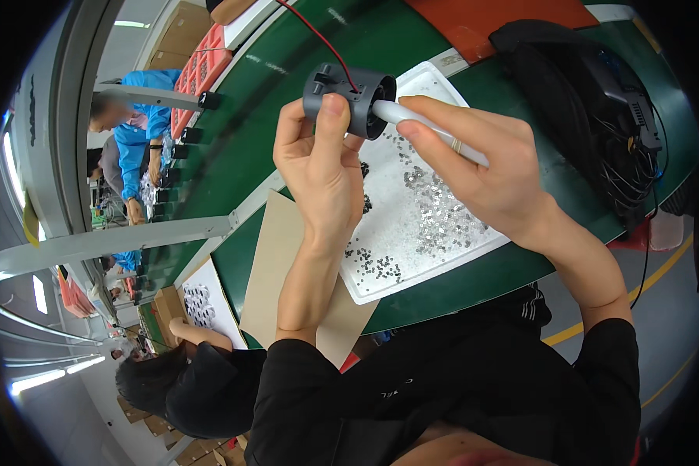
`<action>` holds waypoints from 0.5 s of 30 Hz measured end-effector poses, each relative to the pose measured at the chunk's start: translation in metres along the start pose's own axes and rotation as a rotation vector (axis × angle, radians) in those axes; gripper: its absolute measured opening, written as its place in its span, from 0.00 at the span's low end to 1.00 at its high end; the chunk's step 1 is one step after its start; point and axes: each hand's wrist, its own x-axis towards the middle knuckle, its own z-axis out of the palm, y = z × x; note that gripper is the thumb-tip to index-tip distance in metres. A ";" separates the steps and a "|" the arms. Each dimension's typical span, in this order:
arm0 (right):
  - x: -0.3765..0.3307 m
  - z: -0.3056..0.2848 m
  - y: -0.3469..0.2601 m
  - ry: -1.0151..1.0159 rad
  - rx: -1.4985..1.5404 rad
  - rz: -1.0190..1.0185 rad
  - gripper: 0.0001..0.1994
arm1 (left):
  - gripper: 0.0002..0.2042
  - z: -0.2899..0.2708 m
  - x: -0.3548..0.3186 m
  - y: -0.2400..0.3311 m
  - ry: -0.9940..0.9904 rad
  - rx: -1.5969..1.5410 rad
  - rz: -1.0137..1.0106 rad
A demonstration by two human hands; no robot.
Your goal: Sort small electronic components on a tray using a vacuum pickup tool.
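Note:
My left hand (322, 171) grips a dark grey cylindrical housing (360, 109) above the bench, its thumb pressed on the near side. A thin red wire (318, 35) runs from the top of the housing toward the far edge of the view. Closed around a white pen-shaped tool (391, 113) is my right hand (501, 167). The tool's tip is at the open right end of the housing; what it touches inside is hidden. Below both hands lies a white tray (377, 213) scattered with small silver pieces (443, 213) and small black pieces (377, 266).
Brown cardboard (268, 272) lies left of the tray on the green bench (287, 74). At the right sit a black bag (575, 85) and tangled black cables (633, 182). A metal frame (155, 233) crosses at left. People work farther along, near red crates (198, 81) and a row of dark cylinders.

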 end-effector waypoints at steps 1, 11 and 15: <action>0.001 -0.001 -0.004 -0.013 0.133 0.131 0.11 | 0.08 0.001 -0.001 0.001 0.000 -0.002 -0.003; 0.003 0.010 0.005 -0.051 0.453 0.423 0.10 | 0.08 -0.031 0.014 -0.005 -0.075 -0.017 -0.105; -0.002 0.019 0.026 0.114 0.131 -0.011 0.10 | 0.10 -0.028 0.029 -0.013 0.034 -0.055 -0.240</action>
